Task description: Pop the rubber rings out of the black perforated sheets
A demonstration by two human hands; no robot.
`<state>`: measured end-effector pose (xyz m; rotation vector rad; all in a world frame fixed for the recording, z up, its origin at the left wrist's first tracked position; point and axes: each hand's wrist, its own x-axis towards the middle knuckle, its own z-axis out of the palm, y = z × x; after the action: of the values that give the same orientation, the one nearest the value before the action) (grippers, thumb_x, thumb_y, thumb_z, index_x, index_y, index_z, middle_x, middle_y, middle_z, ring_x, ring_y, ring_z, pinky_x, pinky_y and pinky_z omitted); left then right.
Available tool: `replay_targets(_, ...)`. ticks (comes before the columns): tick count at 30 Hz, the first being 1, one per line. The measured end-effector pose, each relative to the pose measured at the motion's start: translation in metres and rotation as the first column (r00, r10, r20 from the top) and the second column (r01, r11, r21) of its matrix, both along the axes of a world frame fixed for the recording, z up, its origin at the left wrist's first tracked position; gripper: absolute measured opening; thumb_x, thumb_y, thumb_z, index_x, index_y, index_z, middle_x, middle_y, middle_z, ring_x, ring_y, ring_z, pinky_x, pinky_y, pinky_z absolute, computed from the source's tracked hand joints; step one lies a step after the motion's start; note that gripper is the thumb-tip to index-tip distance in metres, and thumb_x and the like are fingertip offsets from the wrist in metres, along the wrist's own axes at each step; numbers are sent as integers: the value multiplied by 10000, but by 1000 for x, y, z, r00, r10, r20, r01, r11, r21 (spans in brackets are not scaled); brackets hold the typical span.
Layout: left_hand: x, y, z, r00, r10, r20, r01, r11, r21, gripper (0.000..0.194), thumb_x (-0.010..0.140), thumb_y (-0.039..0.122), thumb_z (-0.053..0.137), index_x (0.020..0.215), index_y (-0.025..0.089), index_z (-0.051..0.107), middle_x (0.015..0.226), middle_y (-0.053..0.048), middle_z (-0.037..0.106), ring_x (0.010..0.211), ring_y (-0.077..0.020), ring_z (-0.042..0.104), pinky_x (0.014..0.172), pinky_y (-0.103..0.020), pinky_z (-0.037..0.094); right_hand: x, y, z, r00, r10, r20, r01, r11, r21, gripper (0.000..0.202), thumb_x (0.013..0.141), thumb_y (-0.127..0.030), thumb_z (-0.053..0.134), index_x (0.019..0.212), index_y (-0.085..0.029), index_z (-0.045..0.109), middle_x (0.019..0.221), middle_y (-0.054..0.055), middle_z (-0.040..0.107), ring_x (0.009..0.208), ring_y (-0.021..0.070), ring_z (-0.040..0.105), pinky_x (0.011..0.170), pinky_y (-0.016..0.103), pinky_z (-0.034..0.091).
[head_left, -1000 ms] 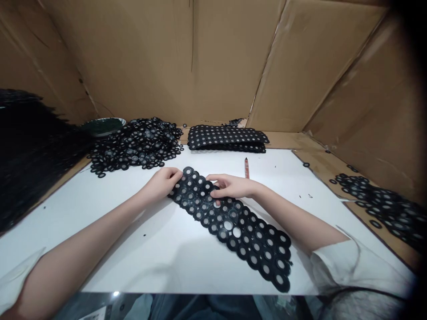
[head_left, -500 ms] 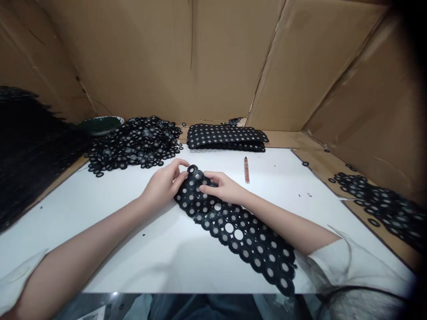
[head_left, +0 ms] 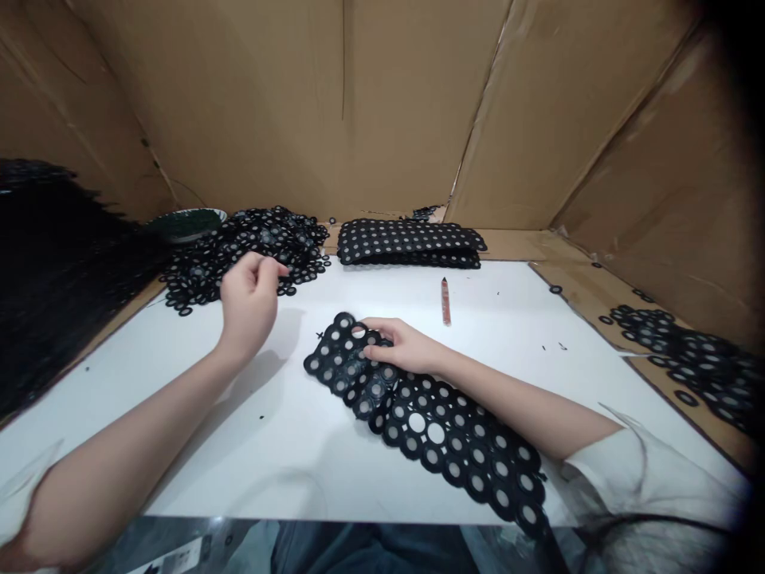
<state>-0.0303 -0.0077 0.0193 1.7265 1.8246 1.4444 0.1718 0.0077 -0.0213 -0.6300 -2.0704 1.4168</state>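
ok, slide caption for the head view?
Right hand holding a black ring sheet, left hand raised near the ring pile.

left hand [head_left: 249, 307] up in the air, fingers curled in, thumb tucked close against the index finger, a bit blurry. left forearm [head_left: 161, 434] bare, slants up and inward, hand angled more upright than the arm. right hand [head_left: 403, 347] lower, reaching across, thumb and fingers in a pinch grip, fingertips partly hidden. right forearm [head_left: 519, 399] bare, runs in at a shallow slant. hands well apart, left one farther forward.
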Motion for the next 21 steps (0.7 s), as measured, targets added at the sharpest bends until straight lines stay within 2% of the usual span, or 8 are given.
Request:
replay_targets(2, 2, -1, -2, 976, -36, -215, 38, 999, 6, 245, 820, 301, 342, 768, 190, 554, 690, -7, 575, 615, -138, 489, 556, -235, 345, 1, 3, -2, 999, 0, -49, -2, 999, -48, 354, 722, -116, 517, 1066, -196, 546, 1085, 27, 567, 1030, 163, 498, 944, 347, 342)
replay_targets(5, 12, -8, -9, 857, -162, -489, 185, 983, -2, 272, 844, 303, 317, 911, 185, 552, 853, -37, 625, 741, -156, 556, 667, -244, 389, 1, 5, -2, 998, 4, -66, -10, 995, -95, 380, 712, -101, 524, 1078, -201, 541, 1105, 22, 559, 1051, 158, 485, 968, 346, 317)
replay_targets(7, 16, -11, -12, 786, -199, -586, 263, 965, 25, 293, 854, 295, 302, 965, 183, 550, 922, -55, 627, 812, -164, 569, 717, -250, 398, 0, 5, -1, 998, 0, -56, -7, 991, -130, 377, 716, -101, 521, 1080, -197, 541, 1098, 23, 561, 1044, 159, 488, 962, 350, 319)
replay_targets(10, 15, -12, -16, 702, -234, -673, 314, 949, -3, 313, 859, 298, 300, 980, 182, 564, 879, -61, 636, 790, -169, 575, 696, -259, 406, 0, 3, 0, 998, 5, -70, -17, 985, -173, 370, 725, -106, 519, 1084, -193, 535, 1083, 25, 564, 1027, 156, 493, 950, 349, 327)
replay_targets(13, 14, -11, -17, 652, -289, -701, 324, 942, -87, 334, 864, 305, 287, 1002, 177, 562, 866, -62, 637, 767, -174, 577, 665, -265, 409, 0, 3, 0, 996, 31, -78, -46, 980, -196, 358, 736, -121, 521, 1086, -195, 530, 1055, 24, 570, 996, 152, 502, 930, 346, 340)
replay_targets(16, 15, -10, -17, 645, -364, -672, 347, 923, -167, 351, 867, 323, 275, 1009, 176, 559, 918, -65, 631, 803, -181, 575, 692, -274, 408, 1, 3, -2, 996, 41, -76, -56, 979, -197, 334, 741, -141, 529, 1072, -190, 536, 1018, 23, 579, 964, 150, 509, 906, 339, 351)
replay_targets(19, 18, -10, -16, 671, -449, -590, 399, 890, -223, 339, 850, 364, 311, 976, 187, 571, 925, -54, 627, 802, -181, 564, 703, -275, 394, 1, 3, -3, 996, 31, -79, -47, 979, -198, 317, 740, -159, 538, 1056, -184, 543, 996, 21, 582, 953, 148, 508, 891, 328, 356)
replay_targets(21, 18, -9, -15, 732, -475, -489, 400, 880, -255, 331, 837, 376, 323, 863, 187, 594, 825, -36, 631, 731, -168, 549, 658, -264, 380, 1, 3, -2, 996, 32, -84, -49, 976, -212, 306, 736, -165, 543, 1042, -183, 548, 984, 19, 581, 932, 143, 511, 878, 317, 363)
